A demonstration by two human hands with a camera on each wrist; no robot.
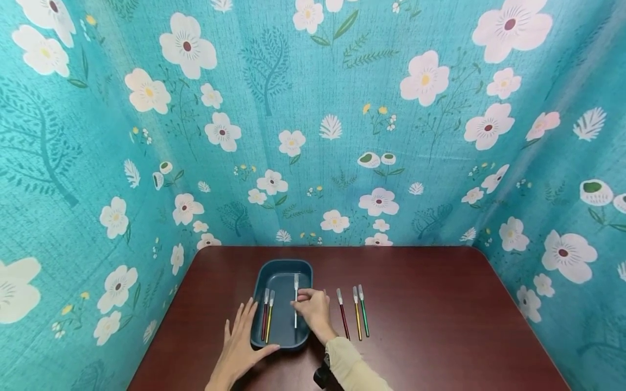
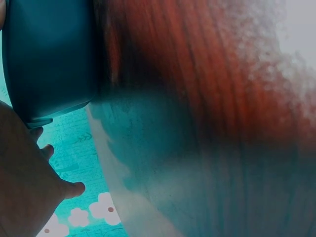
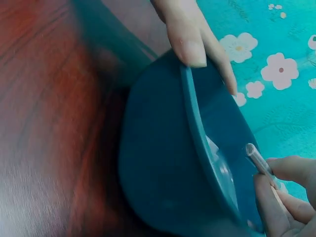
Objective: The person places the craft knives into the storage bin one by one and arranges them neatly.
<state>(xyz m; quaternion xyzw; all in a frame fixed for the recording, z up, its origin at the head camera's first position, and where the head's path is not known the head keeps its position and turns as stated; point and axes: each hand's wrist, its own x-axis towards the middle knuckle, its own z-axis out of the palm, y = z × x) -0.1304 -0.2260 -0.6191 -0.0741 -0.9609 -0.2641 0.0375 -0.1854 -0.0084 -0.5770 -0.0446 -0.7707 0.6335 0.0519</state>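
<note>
My right hand (image 1: 315, 314) pinches a slim silver pen-shaped tool (image 1: 295, 319) with a clear cap, held above the right part of a dark blue tray (image 1: 286, 262). In the right wrist view the silver tool's end (image 3: 254, 154) points up between thumb and fingers. Fingers spread and straight, my left hand (image 1: 238, 341) touches the tray's near left corner, its thumb along the near rim. Inside the tray on the left lie a red capped tool (image 1: 264, 321) and a yellow one (image 1: 269, 321), side by side.
Right of the tray, on the brown table (image 1: 430, 326), lie similar capped tools: one red (image 1: 344, 320), one yellow (image 1: 358, 320), one green (image 1: 364, 319). A teal floral curtain (image 1: 313, 179) hangs along the back and both sides.
</note>
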